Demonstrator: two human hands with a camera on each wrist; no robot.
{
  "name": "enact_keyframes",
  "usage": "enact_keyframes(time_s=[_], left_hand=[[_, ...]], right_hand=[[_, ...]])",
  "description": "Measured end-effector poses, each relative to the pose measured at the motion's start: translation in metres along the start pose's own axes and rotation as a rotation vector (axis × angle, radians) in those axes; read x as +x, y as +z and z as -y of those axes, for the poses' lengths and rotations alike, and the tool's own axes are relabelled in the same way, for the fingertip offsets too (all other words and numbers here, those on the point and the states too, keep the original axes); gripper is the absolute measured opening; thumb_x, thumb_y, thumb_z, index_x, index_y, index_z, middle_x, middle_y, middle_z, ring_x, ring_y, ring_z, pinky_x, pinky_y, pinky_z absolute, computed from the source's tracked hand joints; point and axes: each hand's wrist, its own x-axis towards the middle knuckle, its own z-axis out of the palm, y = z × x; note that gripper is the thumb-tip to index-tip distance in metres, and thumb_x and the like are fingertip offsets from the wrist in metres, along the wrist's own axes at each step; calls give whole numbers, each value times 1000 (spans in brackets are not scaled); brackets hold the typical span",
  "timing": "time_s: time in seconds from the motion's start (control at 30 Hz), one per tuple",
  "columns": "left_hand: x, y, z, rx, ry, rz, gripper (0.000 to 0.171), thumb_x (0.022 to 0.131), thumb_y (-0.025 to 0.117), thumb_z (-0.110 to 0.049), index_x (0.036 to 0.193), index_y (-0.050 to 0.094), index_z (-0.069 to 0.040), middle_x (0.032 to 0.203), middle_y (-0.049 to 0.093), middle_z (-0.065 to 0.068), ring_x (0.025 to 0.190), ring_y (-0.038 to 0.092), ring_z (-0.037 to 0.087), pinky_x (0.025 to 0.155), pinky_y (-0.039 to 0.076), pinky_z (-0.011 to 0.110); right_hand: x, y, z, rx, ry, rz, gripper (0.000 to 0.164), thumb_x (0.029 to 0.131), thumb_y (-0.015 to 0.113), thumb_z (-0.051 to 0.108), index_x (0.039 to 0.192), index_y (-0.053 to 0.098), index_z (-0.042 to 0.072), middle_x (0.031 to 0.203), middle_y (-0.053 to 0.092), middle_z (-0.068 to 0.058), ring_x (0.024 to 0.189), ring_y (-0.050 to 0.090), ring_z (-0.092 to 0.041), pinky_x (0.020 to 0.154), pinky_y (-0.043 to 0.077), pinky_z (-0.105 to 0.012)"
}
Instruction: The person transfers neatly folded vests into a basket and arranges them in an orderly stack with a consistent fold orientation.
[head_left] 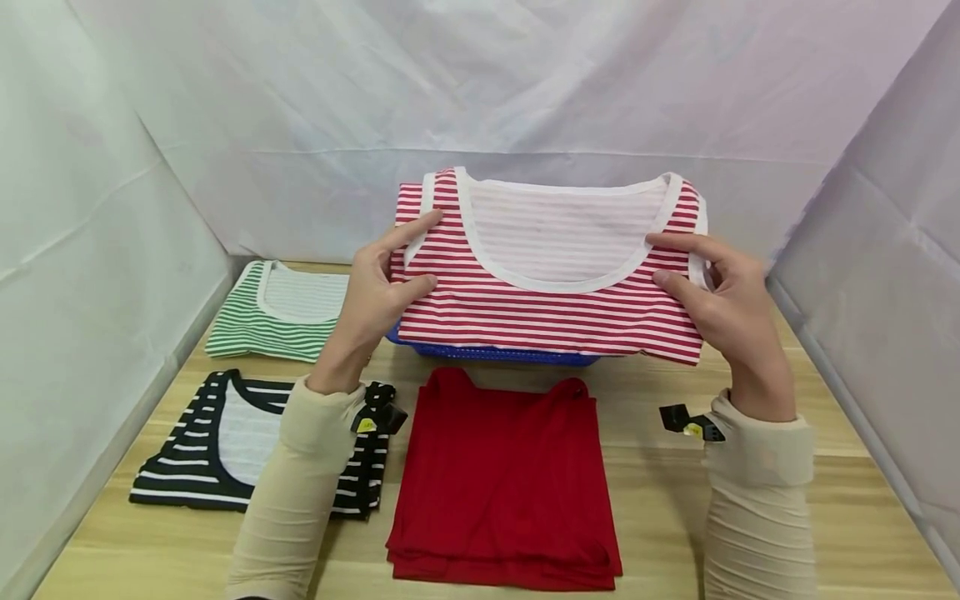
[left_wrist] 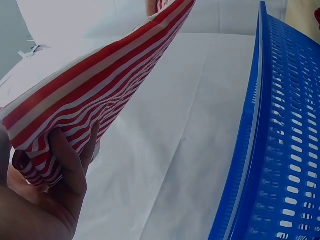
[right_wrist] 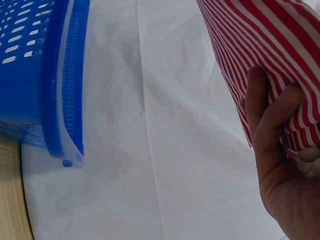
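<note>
Head view: we see the left hand (head_left: 372,283) and right hand (head_left: 738,308), thumbs and fingers closed on opposite sides of the folded red-striped top (head_left: 551,308), seemingly keeping its folds flat, clear of the blue basket (head_left: 495,355) toward the far edge of the table (head_left: 862,517).

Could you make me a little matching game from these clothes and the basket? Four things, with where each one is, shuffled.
Things
1. Red-and-white striped tank top
2. Plain red tank top
3. Green-and-white striped top
4. Blue basket

Places
A. On the tabletop, just beyond the black-and-white striped top
B. Mostly hidden behind raised fabric in the head view
C. Held up by the left hand and right hand
D. Folded, lower centre of the head view

Pairs: 1-C, 2-D, 3-A, 4-B
</note>
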Motion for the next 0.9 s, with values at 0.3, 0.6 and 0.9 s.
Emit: enact_keyframes(time_s=[0.3, 0.6, 0.9], left_hand=[[1, -2, 4, 16, -8, 15, 65, 89, 59, 10, 150, 55, -9, 145, 54, 11, 94, 62, 18, 70, 53, 22], [0, -3, 9, 24, -35, 24, 66, 89, 59, 9, 151, 53, -10, 141, 53, 12, 90, 63, 17, 71, 54, 22], [7, 2, 14, -20, -27, 42, 64, 89, 60, 8, 150, 55, -9, 140, 58, 12, 97, 64, 15, 74, 55, 22]], right_hand=[[-3, 6, -9, -40, 31, -31, 38, 96, 62, -7, 133, 67, -3, 114, 65, -8, 82, 70, -7, 64, 57, -17], [-2, 10, -16, -132, 53, -54, 36, 96, 62, -4, 132, 69, -1, 110, 67, -4, 75, 69, -6, 61, 55, -17], [-3, 6, -17, -205, 101, -38, 36, 99, 61, 1, 134, 68, 1, 109, 67, 0, 74, 67, -5, 60, 54, -17]])
